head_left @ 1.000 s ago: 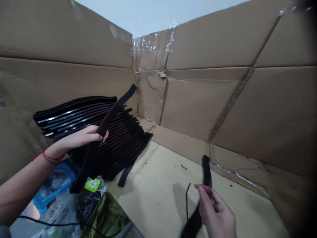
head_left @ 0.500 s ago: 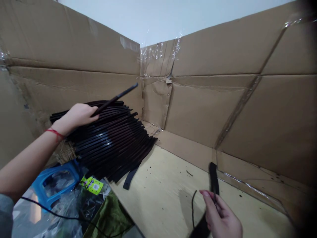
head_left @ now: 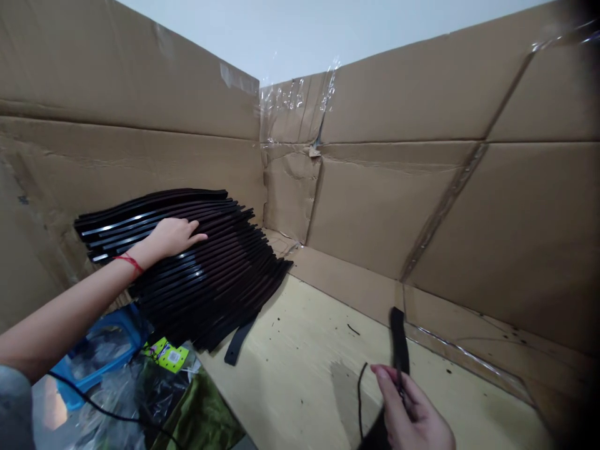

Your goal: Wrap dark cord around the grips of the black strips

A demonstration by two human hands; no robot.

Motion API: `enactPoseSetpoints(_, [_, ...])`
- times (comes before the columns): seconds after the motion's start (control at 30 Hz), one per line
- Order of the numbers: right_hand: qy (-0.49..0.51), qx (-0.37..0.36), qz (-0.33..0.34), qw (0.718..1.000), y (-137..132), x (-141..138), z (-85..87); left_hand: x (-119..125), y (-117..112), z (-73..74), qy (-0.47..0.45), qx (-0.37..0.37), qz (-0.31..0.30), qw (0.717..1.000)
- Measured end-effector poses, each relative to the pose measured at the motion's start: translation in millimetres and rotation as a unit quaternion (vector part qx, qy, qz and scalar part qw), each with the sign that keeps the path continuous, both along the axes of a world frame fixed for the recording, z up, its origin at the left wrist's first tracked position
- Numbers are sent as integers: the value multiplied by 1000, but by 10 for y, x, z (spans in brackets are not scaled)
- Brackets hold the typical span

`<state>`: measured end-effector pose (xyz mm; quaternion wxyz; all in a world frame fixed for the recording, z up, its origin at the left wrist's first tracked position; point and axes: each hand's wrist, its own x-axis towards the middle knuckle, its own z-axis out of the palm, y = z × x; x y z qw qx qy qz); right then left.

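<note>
My left hand (head_left: 175, 237) lies on a broad pile of long, glossy black strips (head_left: 234, 256). Its fingers are stretched out over the strips, and nothing shows in its grasp. At the lower right, my right hand (head_left: 415, 412) is closed around a thin, dark, pointed thing (head_left: 400, 380), mostly hidden by the fingers. Behind and under that hand runs a flat black strap (head_left: 398, 331). A short, thin black cord (head_left: 360, 400) curves just left of the right thumb.
Cardboard walls (head_left: 375, 206) enclose a pale board (head_left: 290, 350) sprinkled with dark scraps. A single black strip end (head_left: 239, 344) juts from the pile. Lower left are a blue plastic stool (head_left: 100, 369), clear bags, a yellow-green tag (head_left: 169, 355), green cloth (head_left: 201, 412) and a black cable (head_left: 103, 405).
My left hand has come down onto the pile and let go of the black strip it held raised. My right hand keeps its grip almost in place. The view has shifted slightly.
</note>
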<state>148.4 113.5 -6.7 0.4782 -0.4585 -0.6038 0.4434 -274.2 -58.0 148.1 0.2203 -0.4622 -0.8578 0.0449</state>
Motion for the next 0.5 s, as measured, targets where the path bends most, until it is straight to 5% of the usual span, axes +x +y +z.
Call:
enactPoseSetpoints(0.23, [-21, -10, -3, 1000, -17, 10, -42, -118, -240, 299, -78, 50, 3, 996])
enactPoseSetpoints(0.33, [-46, 2, -8, 999, 14, 12, -56, -139, -153, 267, -126, 27, -15, 992])
enactPoseSetpoints(0.5, [-169, 44, -57, 983, 214, 115, 32, 97, 64, 148, -59, 30, -8, 998])
